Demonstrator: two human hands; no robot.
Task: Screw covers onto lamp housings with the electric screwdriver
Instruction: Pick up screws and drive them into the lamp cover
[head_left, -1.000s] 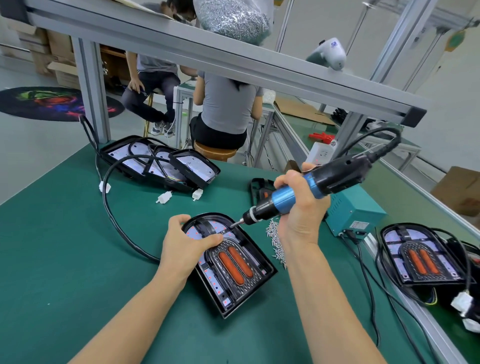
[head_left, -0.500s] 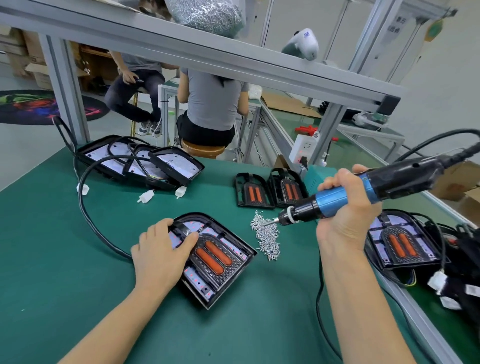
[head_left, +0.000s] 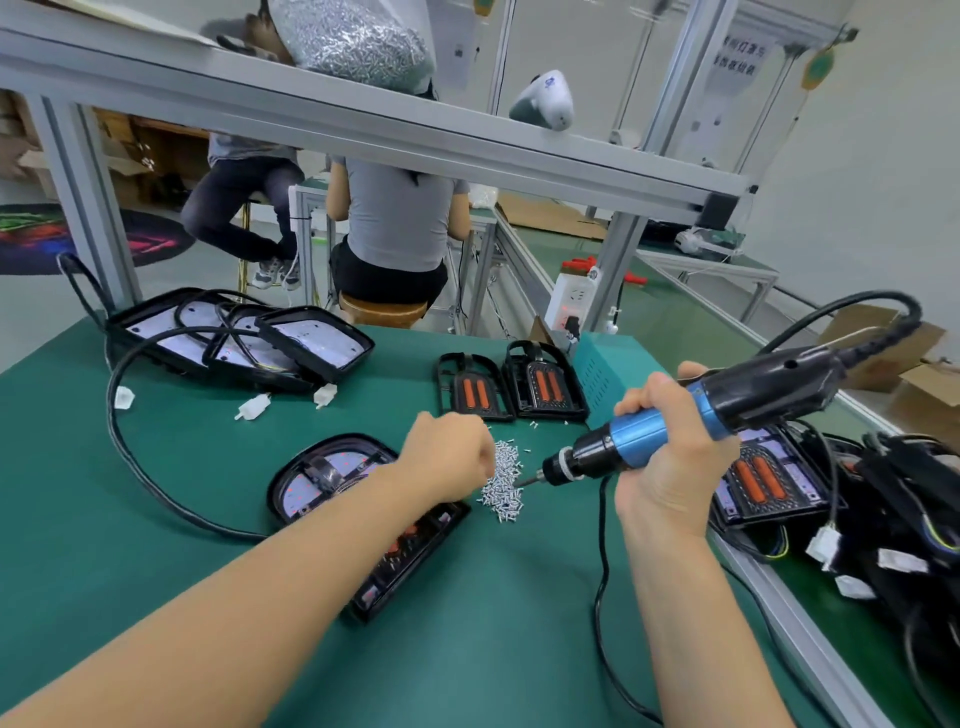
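A black lamp housing (head_left: 332, 475) with its cover lies on the green table (head_left: 156, 571), partly hidden under my left forearm. My left hand (head_left: 447, 457) reaches over it to the pile of small silver screws (head_left: 503, 483), fingers curled down at the pile's edge; whether it holds a screw is hidden. My right hand (head_left: 670, 457) grips the blue and black electric screwdriver (head_left: 727, 410), whose bit tip points left and touches the screw pile.
Two loose covers (head_left: 511, 387) with orange strips lie behind the screws. Several housings with cables (head_left: 244, 338) are stacked at the back left. More lamps and wiring (head_left: 779, 483) crowd the right. A teal power box (head_left: 608, 369) stands behind my right hand. People sit beyond the table.
My left hand left the housing and moved right to the screw pile. The screwdriver tip dropped from beside the housing to the screws. The view shifted.
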